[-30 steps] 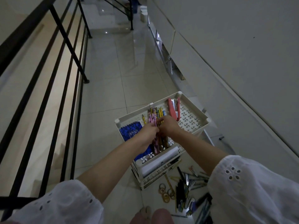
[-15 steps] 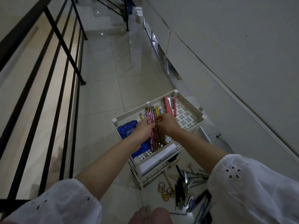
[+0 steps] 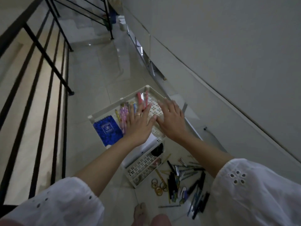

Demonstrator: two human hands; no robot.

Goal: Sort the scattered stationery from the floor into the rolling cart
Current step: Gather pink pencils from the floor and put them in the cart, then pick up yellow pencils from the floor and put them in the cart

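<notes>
Left hand [image 3: 138, 124] and right hand [image 3: 171, 118] have released the coloured pens [image 3: 123, 111], fingers now spread above the white perforated plastic cart [image 3: 114, 104]. The blue spiral notebook [image 3: 107, 129] bears unreadable print.

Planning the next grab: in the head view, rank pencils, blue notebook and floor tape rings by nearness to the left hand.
1. Pencils, right beside the left hand.
2. Blue notebook, farther left.
3. Tape rings, down on the floor.

Hands: left hand [image 3: 138, 123], right hand [image 3: 171, 119], two hovering.
Blue notebook [image 3: 107, 130]: one lying left of fingers.
Red stapler [image 3: 139, 96]: one poking beyond fingertips.
</notes>
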